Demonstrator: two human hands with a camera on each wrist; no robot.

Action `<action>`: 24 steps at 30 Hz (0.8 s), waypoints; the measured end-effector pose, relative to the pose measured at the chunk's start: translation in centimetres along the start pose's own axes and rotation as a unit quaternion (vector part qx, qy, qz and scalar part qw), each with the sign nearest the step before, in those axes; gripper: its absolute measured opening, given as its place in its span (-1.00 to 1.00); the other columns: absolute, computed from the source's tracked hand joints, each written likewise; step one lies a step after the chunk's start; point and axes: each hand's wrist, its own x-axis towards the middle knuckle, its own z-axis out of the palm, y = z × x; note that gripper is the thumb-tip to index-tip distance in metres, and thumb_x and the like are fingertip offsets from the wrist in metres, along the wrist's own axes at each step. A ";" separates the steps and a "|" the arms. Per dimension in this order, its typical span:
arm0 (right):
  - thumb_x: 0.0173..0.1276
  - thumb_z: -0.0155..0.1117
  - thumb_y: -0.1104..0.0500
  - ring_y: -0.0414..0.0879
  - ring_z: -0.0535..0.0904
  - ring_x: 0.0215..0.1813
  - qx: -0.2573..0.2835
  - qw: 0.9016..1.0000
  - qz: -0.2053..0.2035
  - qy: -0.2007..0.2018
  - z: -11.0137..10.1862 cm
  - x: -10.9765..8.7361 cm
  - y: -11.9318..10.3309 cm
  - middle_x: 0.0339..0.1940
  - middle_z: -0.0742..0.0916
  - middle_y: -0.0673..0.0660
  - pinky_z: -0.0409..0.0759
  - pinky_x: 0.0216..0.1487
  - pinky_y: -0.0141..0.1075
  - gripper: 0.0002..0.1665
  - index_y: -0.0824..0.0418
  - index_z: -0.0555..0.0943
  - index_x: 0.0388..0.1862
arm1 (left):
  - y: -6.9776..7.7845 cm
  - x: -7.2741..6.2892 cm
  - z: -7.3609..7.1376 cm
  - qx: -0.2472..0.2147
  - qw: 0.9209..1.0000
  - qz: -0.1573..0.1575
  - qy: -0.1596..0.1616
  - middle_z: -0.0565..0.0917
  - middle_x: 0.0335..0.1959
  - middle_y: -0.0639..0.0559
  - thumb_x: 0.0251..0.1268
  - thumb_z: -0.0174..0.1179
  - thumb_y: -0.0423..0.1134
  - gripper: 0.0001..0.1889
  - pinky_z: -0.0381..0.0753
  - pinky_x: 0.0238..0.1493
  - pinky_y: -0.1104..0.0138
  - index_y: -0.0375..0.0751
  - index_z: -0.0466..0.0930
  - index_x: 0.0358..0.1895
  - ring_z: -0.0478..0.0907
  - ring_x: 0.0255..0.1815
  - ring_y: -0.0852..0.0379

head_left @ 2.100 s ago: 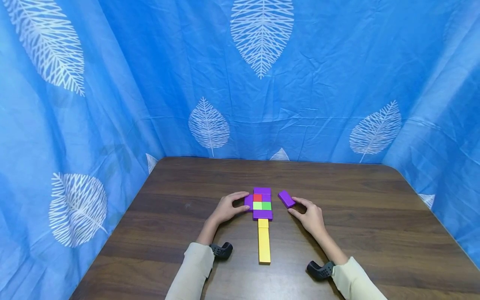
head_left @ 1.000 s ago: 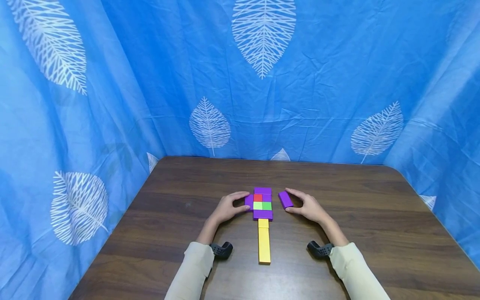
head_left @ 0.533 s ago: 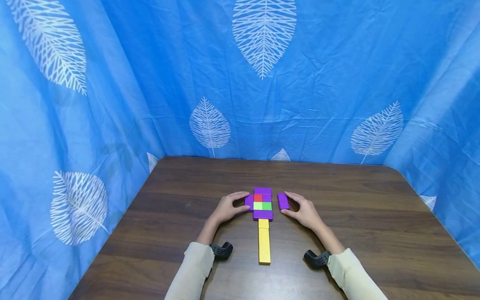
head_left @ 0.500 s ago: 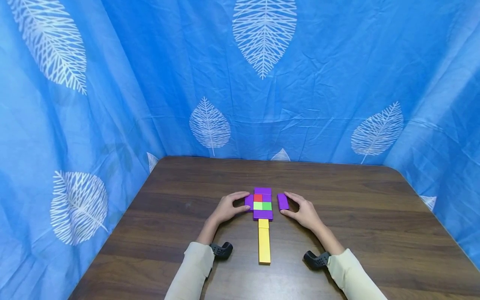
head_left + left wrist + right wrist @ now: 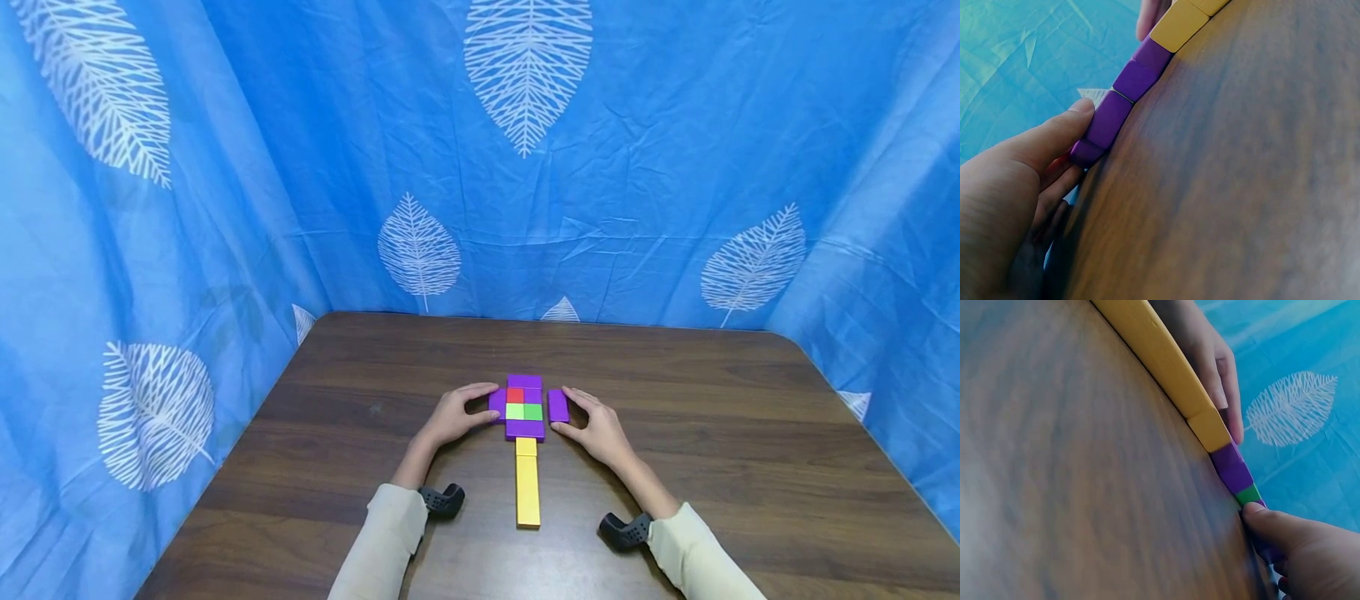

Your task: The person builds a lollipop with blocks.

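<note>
My left hand (image 5: 450, 417) holds a purple block (image 5: 497, 403) by its ends, against the left side of a flat block layout. In the left wrist view the thumb presses that purple block's (image 5: 1109, 119) near end. My right hand (image 5: 600, 427) pinches another purple block (image 5: 558, 405) between thumb and fingers, a narrow gap to the layout's right. The layout has a red block (image 5: 515, 396), a light green block (image 5: 515, 412), a green block (image 5: 532, 412) and a small purple block (image 5: 532, 395) in the middle. Purple blocks border it at the far end (image 5: 524, 382) and near end (image 5: 525, 429).
A short yellow block (image 5: 527, 447) and a long yellow block (image 5: 528, 492) run in line toward the person from the layout. Everything lies on a dark wooden table (image 5: 675, 375). A blue curtain (image 5: 637, 167) with white leaves hangs behind it.
My right hand has brought its purple block leftward, closer to the layout, and turned it from slanted to nearly parallel with the layout's side. The left hand stays in place.
</note>
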 end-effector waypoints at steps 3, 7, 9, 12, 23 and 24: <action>0.03 0.47 0.03 0.20 0.41 0.20 0.002 1.000 0.000 0.001 0.1 0.0 -0.2 0.16 0.53 0.34 0.37 0.17 0.05 -0.20 0.32 0.44 0.23 | 0.0 0.0 0.0 -0.003 1.000 -0.003 -0.001 0.47 0.20 0.03 0.15 0.26 -0.01 -0.46 0.26 0.26 0.12 -0.07 0.47 0.21 0.31 0.27 0.04; 0.00 0.49 0.05 0.21 0.41 0.20 0.008 1.000 -0.003 0.016 0.4 -0.2 -0.6 0.16 0.53 0.33 0.36 0.18 0.04 -0.18 0.35 0.43 0.22 | 0.0 0.0 0.0 -0.006 1.000 -0.001 0.001 0.48 0.20 0.02 0.15 0.26 0.00 -0.46 0.25 0.26 0.10 -0.09 0.47 0.21 0.31 0.27 0.03; -0.02 0.51 0.08 0.22 0.41 0.19 0.010 1.000 -0.005 0.027 0.5 -0.4 -0.8 0.16 0.53 0.33 0.36 0.18 0.05 -0.18 0.36 0.44 0.21 | 0.0 0.0 0.1 -0.004 1.000 -0.001 0.001 0.48 0.20 0.03 0.15 0.26 0.01 -0.46 0.26 0.26 0.11 -0.08 0.47 0.21 0.31 0.27 0.03; -0.03 0.51 0.12 0.23 0.41 0.19 0.009 0.999 -0.010 0.032 0.6 -0.5 -1.1 0.17 0.52 0.33 0.35 0.17 0.06 -0.19 0.39 0.43 0.20 | -0.1 0.0 0.1 -0.003 1.000 -0.002 0.000 0.48 0.20 0.04 0.14 0.26 0.02 -0.45 0.26 0.26 0.11 -0.07 0.47 0.21 0.32 0.27 0.04; 0.09 0.43 0.15 0.20 0.39 0.22 0.018 0.999 -0.007 0.028 0.7 -0.5 -1.4 0.20 0.51 0.28 0.33 0.20 0.05 -0.32 0.38 0.46 0.18 | 0.0 0.0 0.1 -0.001 1.000 -0.003 0.004 0.49 0.19 0.03 0.14 0.26 0.01 -0.46 0.27 0.26 0.12 -0.07 0.48 0.20 0.32 0.26 0.04; 0.10 0.43 0.15 0.20 0.39 0.22 0.017 0.999 -0.009 0.026 0.7 -0.5 -1.5 0.20 0.51 0.28 0.33 0.20 0.05 -0.32 0.39 0.46 0.18 | -0.1 0.0 0.1 0.000 1.000 -0.004 0.005 0.49 0.19 0.03 0.14 0.26 0.01 -0.46 0.27 0.26 0.12 -0.07 0.48 0.20 0.32 0.27 0.04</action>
